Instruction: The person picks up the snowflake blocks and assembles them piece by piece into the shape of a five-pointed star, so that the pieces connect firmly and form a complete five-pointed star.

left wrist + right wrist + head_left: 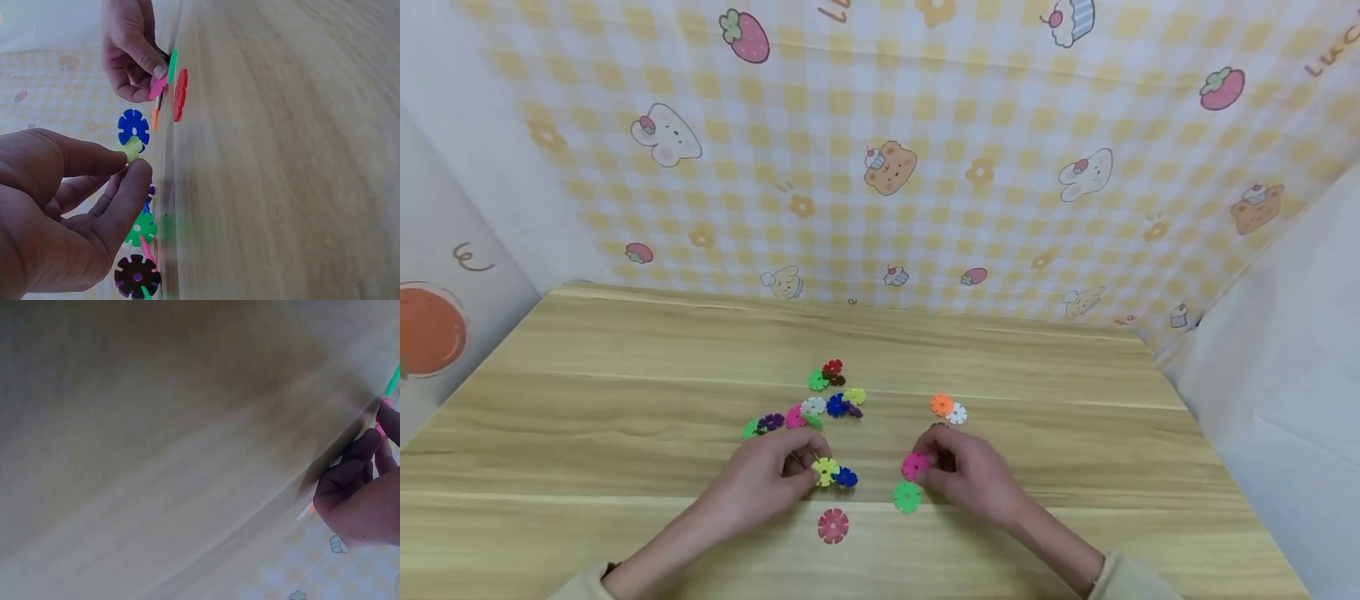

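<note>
Between its thumb and fingers my left hand pinches a yellow notched plastic disc. A blue notched disc is attached to that yellow one, standing upright at an angle in the left wrist view. My right hand pinches a pink notched disc just above the table; its fingertips also show at the edge of the right wrist view. Close below the pink disc is a green disc; whether the two are joined I cannot tell. A red translucent disc lies flat, nearer the body, between the forearms.
Several joined discs sit beyond my left hand, among them a purple one and a white one. Farther back is a red, brown and green cluster. An orange disc touches a white one beyond my right hand. A checked cloth hangs behind the wooden table.
</note>
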{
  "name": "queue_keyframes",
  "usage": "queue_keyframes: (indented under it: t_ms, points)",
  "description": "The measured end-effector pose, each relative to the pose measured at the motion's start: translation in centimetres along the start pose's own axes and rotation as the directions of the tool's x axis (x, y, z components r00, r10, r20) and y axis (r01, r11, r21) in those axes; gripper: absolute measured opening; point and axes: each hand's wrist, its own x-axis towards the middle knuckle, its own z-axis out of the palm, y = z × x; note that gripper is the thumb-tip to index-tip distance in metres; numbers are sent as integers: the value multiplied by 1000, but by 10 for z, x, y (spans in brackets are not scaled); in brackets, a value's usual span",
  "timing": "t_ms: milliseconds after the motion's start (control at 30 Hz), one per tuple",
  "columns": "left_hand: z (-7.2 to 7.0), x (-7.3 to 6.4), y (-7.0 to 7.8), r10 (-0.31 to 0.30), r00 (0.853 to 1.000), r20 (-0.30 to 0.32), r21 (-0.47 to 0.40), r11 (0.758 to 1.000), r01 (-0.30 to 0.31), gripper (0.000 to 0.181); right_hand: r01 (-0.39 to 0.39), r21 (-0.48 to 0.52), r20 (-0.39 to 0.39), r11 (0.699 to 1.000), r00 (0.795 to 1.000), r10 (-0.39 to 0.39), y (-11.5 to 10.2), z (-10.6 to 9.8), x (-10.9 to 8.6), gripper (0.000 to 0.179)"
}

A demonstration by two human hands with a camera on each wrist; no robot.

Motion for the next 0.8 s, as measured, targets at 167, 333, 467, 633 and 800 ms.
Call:
queue_keyframes:
  t_ms: [167, 333, 467, 633, 800]
  points:
    - [1, 1, 1, -12, 1000, -22, -13, 1000, 12, 20, -100, 155, 29, 983, 995, 97, 0, -3, -1, 6]
    - [1, 3, 3, -14, 999, -37, -22, 1000, 13, 21, -199, 265, 54, 943, 980, 191, -2, -9, 0, 5]
    - [2, 4, 5, 18, 999, -45, -31, 999, -19, 21, -271, 409, 90, 871, 962, 257, -6, -11, 0, 15]
    - [7, 8, 6, 60, 997, -39, -63, 996, -63, 20, -336, 591, 180, 733, 941, 287, -20, -4, -2, 22]
    - [10, 10, 11, 77, 996, -35, -95, 992, -80, 19, -367, 644, 221, 671, 929, 296, -43, 5, -1, 18]
